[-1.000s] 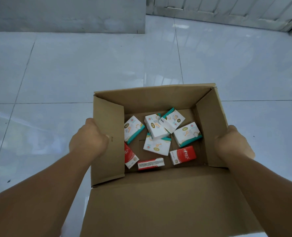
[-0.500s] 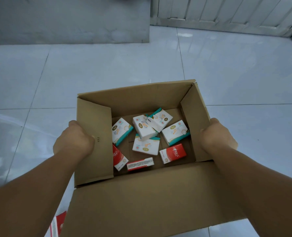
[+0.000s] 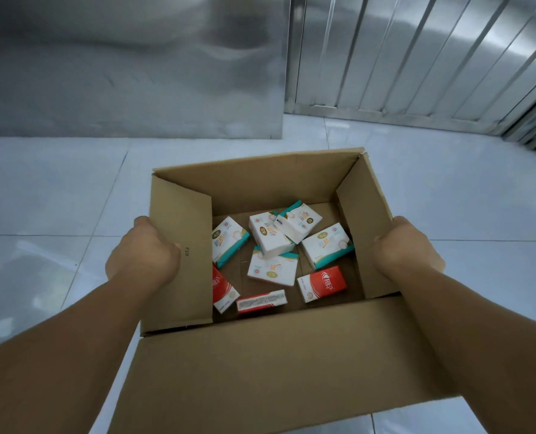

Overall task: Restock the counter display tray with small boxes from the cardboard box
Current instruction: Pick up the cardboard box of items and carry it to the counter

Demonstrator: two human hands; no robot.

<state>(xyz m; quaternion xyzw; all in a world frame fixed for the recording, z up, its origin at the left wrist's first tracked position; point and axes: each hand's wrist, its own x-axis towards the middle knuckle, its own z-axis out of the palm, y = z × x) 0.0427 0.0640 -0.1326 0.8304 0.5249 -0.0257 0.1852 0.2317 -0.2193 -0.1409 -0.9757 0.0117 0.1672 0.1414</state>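
Landmark: the cardboard box (image 3: 260, 364), open at the top, held over the pale tiled floor (image 3: 56, 198).
Left hand (image 3: 142, 255): on the outside of the box's left wall, fingers curled in a grip on it; the fingertips are hidden.
Right hand (image 3: 407, 249): on the outside of the box's right wall, fingers curled around its edge in the same way.
Small boxes: 8 lie loose on the box floor, 5 white-and-teal boxes (image 3: 269, 238) toward the far wall and 3 red-and-white boxes (image 3: 321, 283) toward the near flap.
Key relation: all the boxes lie inside, between the 2 hands and below them; both hands are about equally near.
Axes: mixed. The red box on its edge (image 3: 261, 301) runs left to right; the teal ones point at different angles.
Display tray: not in view.
Step, I judge: the box is being carried; no small box is taken out yet.
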